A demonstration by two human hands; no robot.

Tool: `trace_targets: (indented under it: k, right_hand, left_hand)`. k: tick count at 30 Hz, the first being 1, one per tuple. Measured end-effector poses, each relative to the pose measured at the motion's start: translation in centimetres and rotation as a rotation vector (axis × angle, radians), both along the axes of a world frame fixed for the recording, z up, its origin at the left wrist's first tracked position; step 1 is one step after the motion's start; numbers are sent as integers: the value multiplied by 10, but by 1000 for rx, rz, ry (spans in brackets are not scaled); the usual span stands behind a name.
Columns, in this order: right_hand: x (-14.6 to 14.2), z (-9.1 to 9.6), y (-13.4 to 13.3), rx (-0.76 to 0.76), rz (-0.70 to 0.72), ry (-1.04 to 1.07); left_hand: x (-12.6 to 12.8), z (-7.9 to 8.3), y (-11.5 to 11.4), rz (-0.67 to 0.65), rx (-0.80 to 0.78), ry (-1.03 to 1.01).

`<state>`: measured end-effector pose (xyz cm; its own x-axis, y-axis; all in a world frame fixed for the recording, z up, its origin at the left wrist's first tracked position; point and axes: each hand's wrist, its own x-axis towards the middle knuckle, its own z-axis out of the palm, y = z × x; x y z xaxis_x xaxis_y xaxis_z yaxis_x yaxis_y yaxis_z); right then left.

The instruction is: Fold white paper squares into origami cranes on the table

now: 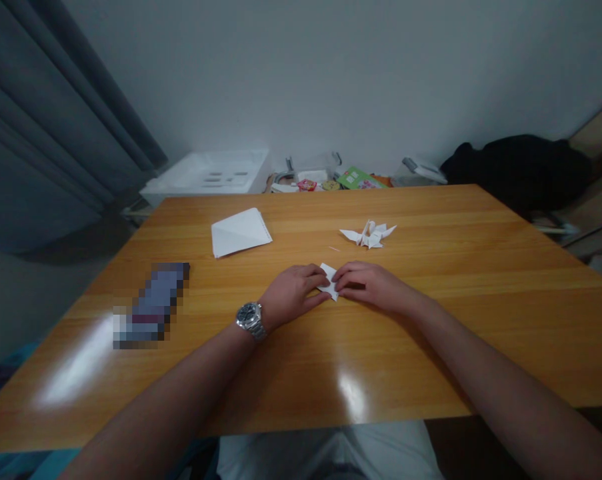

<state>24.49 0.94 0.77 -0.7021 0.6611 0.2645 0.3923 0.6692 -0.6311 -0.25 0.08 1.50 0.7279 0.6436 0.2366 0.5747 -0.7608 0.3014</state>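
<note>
A small folded piece of white paper (329, 281) lies on the wooden table (431, 320) between my two hands. My left hand (293, 292), with a metal wristwatch on its wrist, presses its curled fingers on the paper's left side. From the right, my right hand (368, 283) pinches the same paper with its fingertips closed on it. Most of the paper is hidden under the fingers.
A finished white paper crane (369, 235) sits farther back on the table. A stack of white paper sheets (239, 232) lies at the back left. A blurred dark object (152, 305) rests at the left. Behind the table are a white tray (208, 175), small clutter and dark cloth (521, 167).
</note>
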Motion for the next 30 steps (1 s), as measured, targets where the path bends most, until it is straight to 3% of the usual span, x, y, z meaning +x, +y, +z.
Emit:
trace_targets:
  k: [16, 25, 30]
  right_hand:
    - [-3, 2, -4, 11, -16, 5]
    - [-4, 2, -6, 14, -18, 8]
    - [-5, 0, -5, 23, -47, 20]
  left_hand:
    - [6, 6, -4, 60, 62, 188]
    - [7, 4, -4, 132, 26, 137]
    - [5, 5, -5, 99, 8, 33]
